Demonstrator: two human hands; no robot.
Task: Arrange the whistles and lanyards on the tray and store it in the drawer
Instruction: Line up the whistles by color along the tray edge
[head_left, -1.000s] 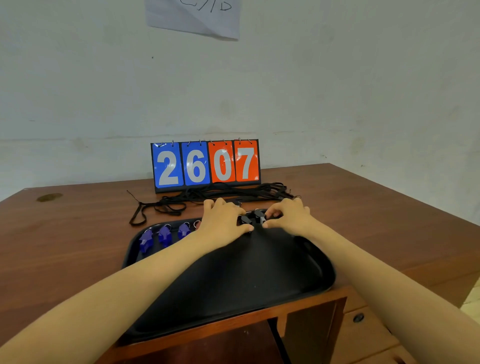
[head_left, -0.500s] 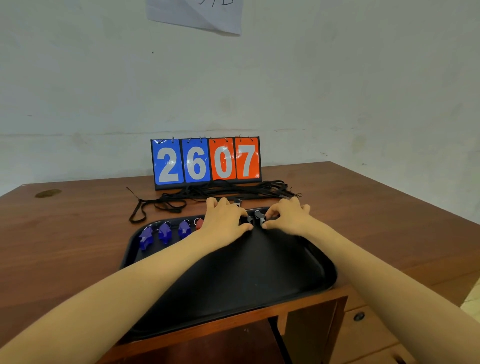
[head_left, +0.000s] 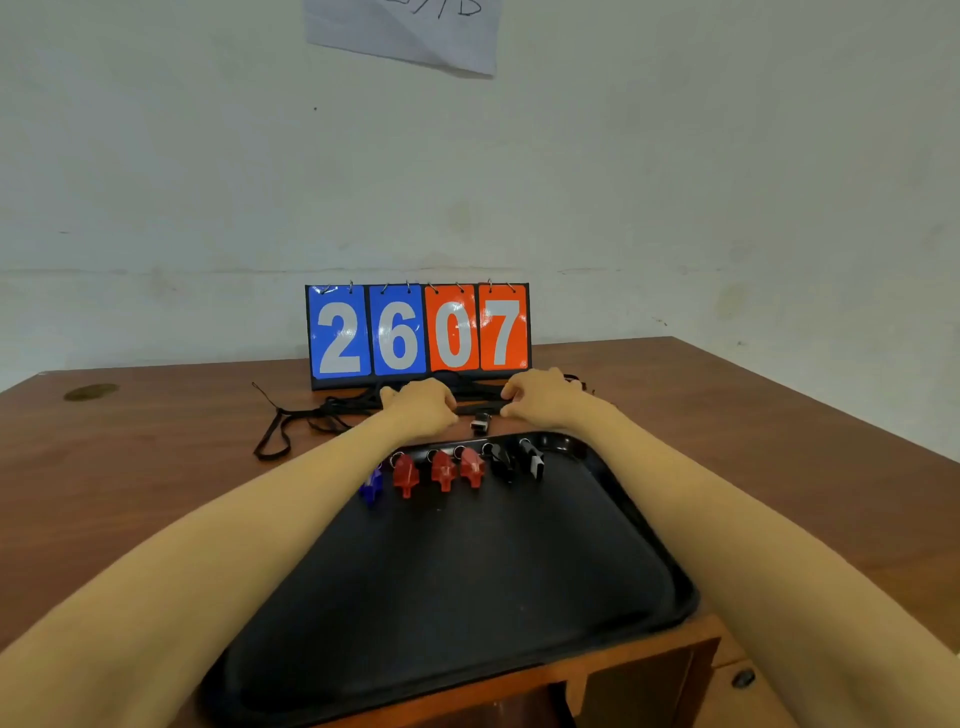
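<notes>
The tray (head_left: 675, 587), black and shallow, lies on the wooden table (head_left: 156, 467), reaching that table's near edge. Most of its floor is bare. At the far edge of the table, against the wall (head_left: 727, 182), stands a flip scoreboard (head_left: 418, 330) reading 2 and 6 on blue cards and 0 and 7 on orange. A sheet of paper (head_left: 405, 31) hangs on the wall above it.

Both forearms reach across the tray. The left hand (head_left: 423, 408) and the right hand (head_left: 540, 397) rest just in front of the scoreboard, near each other but apart. Each has its fingers curled down onto the lanyards (head_left: 322, 410), with a dark strand running between them. The lanyards form a tangled black heap along the scoreboard's foot, and loops trail towards the table's left edge.

Along the tray's far rim the whistles stand in a row. From the left come a blue whistle (head_left: 372, 486), half hidden by the left forearm, then three red whistles (head_left: 443, 470), then two black whistles (head_left: 501, 464). A loose whistle (head_left: 480, 422) lies on the table just beyond the tray's far rim, between the hands. A dark knob (head_left: 743, 678) shows below the table's near right edge.
</notes>
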